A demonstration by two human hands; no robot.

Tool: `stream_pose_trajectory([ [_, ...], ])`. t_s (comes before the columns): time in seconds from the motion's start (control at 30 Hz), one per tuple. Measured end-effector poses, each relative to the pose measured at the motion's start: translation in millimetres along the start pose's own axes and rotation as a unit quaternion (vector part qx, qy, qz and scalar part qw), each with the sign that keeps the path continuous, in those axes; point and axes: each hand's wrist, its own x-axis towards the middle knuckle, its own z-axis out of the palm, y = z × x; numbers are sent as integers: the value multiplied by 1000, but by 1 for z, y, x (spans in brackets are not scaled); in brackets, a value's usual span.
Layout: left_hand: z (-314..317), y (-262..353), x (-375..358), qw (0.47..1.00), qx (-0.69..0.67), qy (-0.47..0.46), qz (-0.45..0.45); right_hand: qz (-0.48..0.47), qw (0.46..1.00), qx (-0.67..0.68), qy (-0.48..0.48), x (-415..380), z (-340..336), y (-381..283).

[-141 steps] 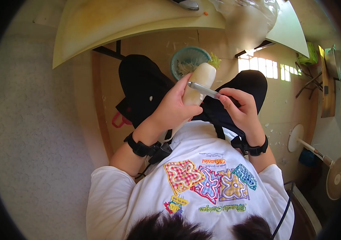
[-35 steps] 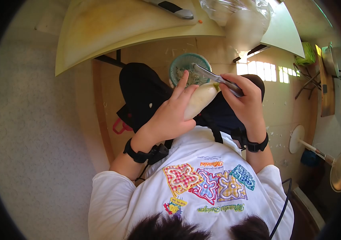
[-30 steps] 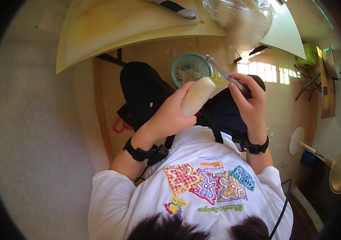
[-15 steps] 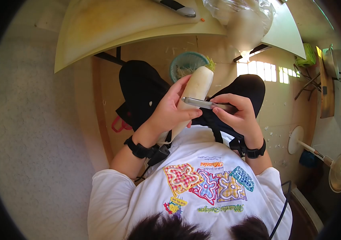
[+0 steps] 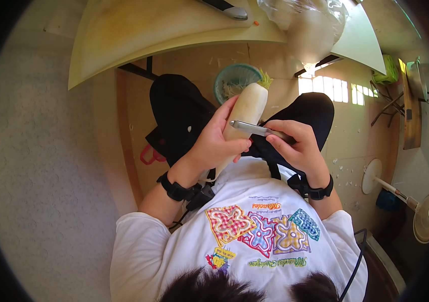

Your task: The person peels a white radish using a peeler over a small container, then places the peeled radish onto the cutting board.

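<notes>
Our left hand (image 5: 214, 143) wraps the lower half of the white radish (image 5: 244, 108), tilting its leafy tip toward one o'clock so the bare upper side faces the blade. Our right hand (image 5: 295, 146) pinches the metal peeler (image 5: 249, 127) by its handle, the blade laid crosswise on the radish just above the left thumb. Beyond the tip at twelve o'clock sits a teal bowl (image 5: 232, 78) holding peelings, below the table edge (image 5: 174, 43).
</notes>
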Motion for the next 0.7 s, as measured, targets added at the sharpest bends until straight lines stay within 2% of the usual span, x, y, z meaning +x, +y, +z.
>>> stream_pose_trajectory([
  [0.03,-1,-3,0,1000,0,0,-5,-10,999,-30,-2,0,-1,0],
  [0.43,-5,-7,0,1000,-8,-6,-9,-38,998,-38,33,0,6,7],
  [0.57,-6,-9,-2,1000,-3,0,-13,-29,997,-68,15,2,2,4],
  [0.7,-4,-5,-3,999,8,-2,-35,-40,995,-64,59,5,2,8],
])
